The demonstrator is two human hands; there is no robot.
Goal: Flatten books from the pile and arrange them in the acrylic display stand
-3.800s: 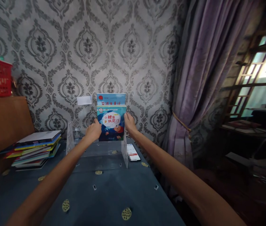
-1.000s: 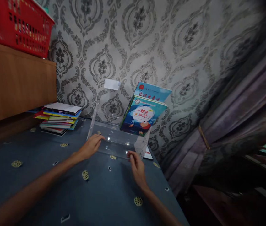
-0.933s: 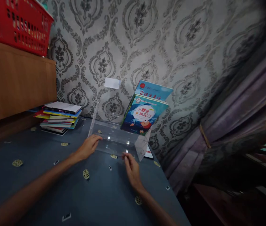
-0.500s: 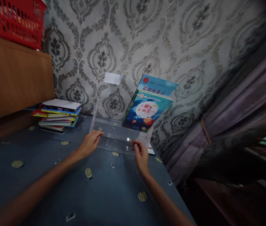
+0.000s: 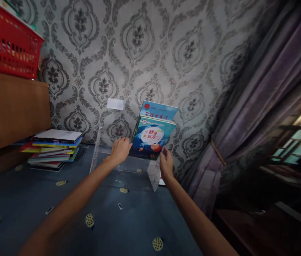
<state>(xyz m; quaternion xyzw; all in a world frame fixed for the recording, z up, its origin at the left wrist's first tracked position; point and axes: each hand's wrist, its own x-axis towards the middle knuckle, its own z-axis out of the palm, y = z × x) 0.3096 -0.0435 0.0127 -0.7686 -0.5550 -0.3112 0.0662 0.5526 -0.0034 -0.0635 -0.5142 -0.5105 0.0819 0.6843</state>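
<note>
Several picture books stand leaning back in a clear plastic book stand (image 5: 129,176). In front is a blue picture book (image 5: 151,137) with a white circle and a red figure on its cover; a light-blue book (image 5: 159,109) rises behind it. At the lower left edge of the books, my left hand (image 5: 121,150) is closed with its fingertips against them. My right hand (image 5: 166,164) has its bent fingers at the lower right edge of the front book. The far sides of both hands' fingers are partly hidden.
Left of the stand lies a stack of books (image 5: 55,147) on the blue patterned cloth (image 5: 107,231). A red basket (image 5: 11,44) rests on a wooden cabinet (image 5: 11,110). Patterned wallpaper (image 5: 136,39) rises behind, and a tied purple curtain (image 5: 219,142) hangs at right.
Both hands have left the front of the clear stand and moved up to the sides of the books. The camera view has tilted upward and turned to the right.
</note>
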